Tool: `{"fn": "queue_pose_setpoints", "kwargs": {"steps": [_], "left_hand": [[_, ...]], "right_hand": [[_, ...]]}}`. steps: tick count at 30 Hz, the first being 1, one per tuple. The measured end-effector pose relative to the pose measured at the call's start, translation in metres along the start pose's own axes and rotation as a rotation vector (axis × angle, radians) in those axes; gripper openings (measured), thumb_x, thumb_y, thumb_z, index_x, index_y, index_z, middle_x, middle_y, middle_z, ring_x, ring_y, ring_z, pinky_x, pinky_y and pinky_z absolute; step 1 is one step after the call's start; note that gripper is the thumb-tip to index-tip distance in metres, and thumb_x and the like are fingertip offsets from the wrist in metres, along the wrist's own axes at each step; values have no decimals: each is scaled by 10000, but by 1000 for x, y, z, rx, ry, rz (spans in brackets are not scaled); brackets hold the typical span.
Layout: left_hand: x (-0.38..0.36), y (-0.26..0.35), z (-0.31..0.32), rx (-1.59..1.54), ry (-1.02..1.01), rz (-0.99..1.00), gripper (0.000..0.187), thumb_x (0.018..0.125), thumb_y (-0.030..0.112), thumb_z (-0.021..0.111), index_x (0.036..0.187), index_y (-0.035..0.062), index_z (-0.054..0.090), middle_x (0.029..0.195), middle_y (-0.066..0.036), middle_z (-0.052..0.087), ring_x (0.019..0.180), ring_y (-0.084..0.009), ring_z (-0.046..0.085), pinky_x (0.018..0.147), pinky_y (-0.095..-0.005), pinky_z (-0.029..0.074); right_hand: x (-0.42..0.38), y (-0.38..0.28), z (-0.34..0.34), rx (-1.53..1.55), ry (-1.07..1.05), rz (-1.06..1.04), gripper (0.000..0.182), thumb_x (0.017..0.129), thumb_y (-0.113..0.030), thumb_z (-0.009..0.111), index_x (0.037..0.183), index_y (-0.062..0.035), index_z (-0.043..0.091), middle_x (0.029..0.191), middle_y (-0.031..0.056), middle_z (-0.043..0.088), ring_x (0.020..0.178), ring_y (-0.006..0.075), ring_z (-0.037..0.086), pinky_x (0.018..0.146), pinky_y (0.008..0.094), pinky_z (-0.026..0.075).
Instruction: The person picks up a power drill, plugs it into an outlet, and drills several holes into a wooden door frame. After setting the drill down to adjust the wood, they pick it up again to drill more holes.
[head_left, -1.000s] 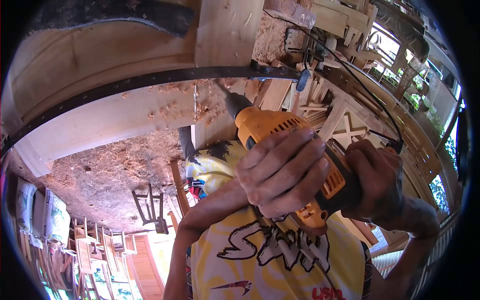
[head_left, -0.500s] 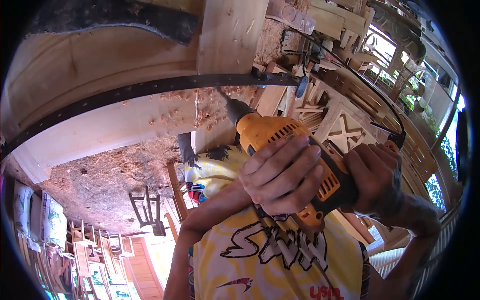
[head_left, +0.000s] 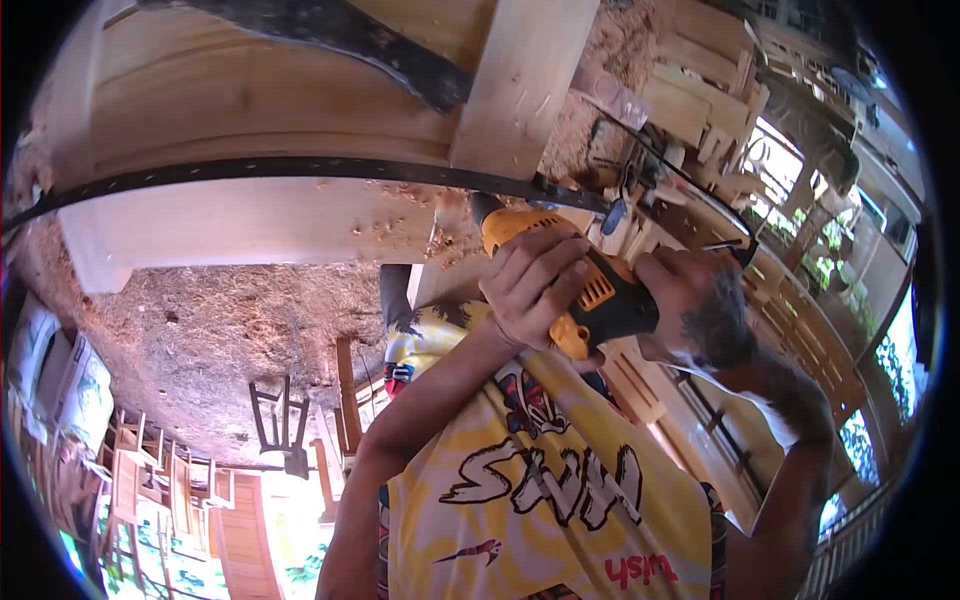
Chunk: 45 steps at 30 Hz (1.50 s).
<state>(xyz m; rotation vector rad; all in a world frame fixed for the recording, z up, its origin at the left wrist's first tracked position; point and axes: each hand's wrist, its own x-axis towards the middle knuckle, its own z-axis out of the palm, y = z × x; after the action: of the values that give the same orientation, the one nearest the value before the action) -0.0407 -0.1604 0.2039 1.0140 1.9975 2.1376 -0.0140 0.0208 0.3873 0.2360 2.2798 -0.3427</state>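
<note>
A yellow-and-black power drill [head_left: 600,290] is held in both hands, its dark chuck [head_left: 485,207] against the pale wooden board [head_left: 240,222]. My left hand [head_left: 535,285] is wrapped round the drill's yellow body. My right hand [head_left: 695,305] is closed round its rear end, with the trigger hidden under the fingers. The drill bit cannot be seen. Wood shavings [head_left: 400,200] lie scattered on the board near the chuck. A long black metal bar with holes [head_left: 300,172] runs across the work, along the board's far edge.
A wooden crosspiece [head_left: 520,90] and panel [head_left: 280,100] lie beyond the bar, under a dark curved object [head_left: 340,40]. A black cable [head_left: 690,180] arcs at right. Stacked timber [head_left: 710,90] stands beyond. A small stool [head_left: 280,425] is on the shaving-covered floor.
The drill and both hands have come nearer the board, and the thin bit seen before no longer shows. The view has shifted, with the bar and wood appearing further right.
</note>
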Motion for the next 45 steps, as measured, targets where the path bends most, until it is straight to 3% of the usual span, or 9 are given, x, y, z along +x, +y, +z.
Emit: {"fn": "queue_pose_setpoints", "kwargs": {"steps": [3, 12, 19, 23, 28, 34, 37, 43, 45], "left_hand": [[9, 6, -5, -43, -33, 57, 829, 921, 769, 693, 1192, -13, 640, 1060, -229, 768, 933, -421, 784, 769, -488, 626], [43, 75, -15, -51, -98, 50, 784, 779, 726, 795, 1106, 19, 699, 1119, -164, 725, 1010, -360, 736, 853, -443, 548], [67, 133, -9, -146, -101, 159, 780, 805, 722, 816, 1089, 2, 711, 1039, -161, 735, 935, -350, 762, 767, -420, 573], [57, 153, -14, -142, -153, 238, 702, 829, 688, 819, 1022, 25, 692, 949, -129, 703, 828, -319, 729, 698, -401, 555], [43, 158, -53, -36, -155, 329, 665, 849, 693, 795, 880, 56, 602, 744, -72, 537, 650, -282, 604, 596, -410, 488], [79, 148, -139, 36, -150, 475, 667, 883, 708, 743, 871, 58, 593, 759, -74, 533, 660, -280, 599, 599, -415, 484], [112, 138, -212, 59, -95, 529, 678, 890, 723, 727, 897, 55, 611, 778, -81, 551, 672, -283, 609, 609, -416, 495], [149, 81, -381, 62, -56, 457, 707, 835, 754, 759, 902, 66, 612, 813, -89, 600, 707, -296, 644, 647, -420, 516], [152, 69, -428, 90, -86, 417, 682, 827, 723, 776, 927, 66, 625, 863, -99, 634, 759, -309, 674, 683, -428, 536]], "right_hand": [[-8, -1, -13, 41, 70, -61, 389, 671, -234, 863, 990, -85, 698, 849, 119, 710, 756, 366, 752, 669, 494, 574], [-77, -20, -44, 192, 19, 26, 376, 689, -172, 883, 996, -25, 724, 838, 143, 705, 716, 355, 741, 653, 451, 576], [-156, -39, -40, 240, 325, 62, 393, 730, -107, 896, 1056, 34, 727, 904, 196, 746, 754, 366, 775, 675, 412, 591], [-187, -45, -7, 281, 393, 109, 400, 728, -157, 908, 1032, 27, 723, 860, 205, 738, 719, 347, 745, 680, 399, 574], [-182, -78, 40, 467, 431, 278, 574, 827, -514, 834, 1005, 19, 712, 808, 167, 716, 739, 201, 719, 704, 378, 579], [-140, -138, 28, 284, 647, 194, 392, 730, -222, 845, 1023, 7, 719, 851, 175, 731, 773, 351, 766, 721, 412, 585], [-101, -202, -8, 154, 750, 16, 525, 776, -363, 836, 1089, 40, 712, 854, 170, 738, 746, 302, 737, 736, 420, 586], [2, -348, -67, 212, 591, -4, 519, 766, -319, 879, 1115, 24, 706, 961, 158, 739, 840, 303, 733, 789, 431, 602], [27, -392, -88, 291, 514, -88, 535, 748, -254, 964, 1146, 23, 737, 1020, 194, 773, 889, 395, 791, 794, 456, 633]]}}
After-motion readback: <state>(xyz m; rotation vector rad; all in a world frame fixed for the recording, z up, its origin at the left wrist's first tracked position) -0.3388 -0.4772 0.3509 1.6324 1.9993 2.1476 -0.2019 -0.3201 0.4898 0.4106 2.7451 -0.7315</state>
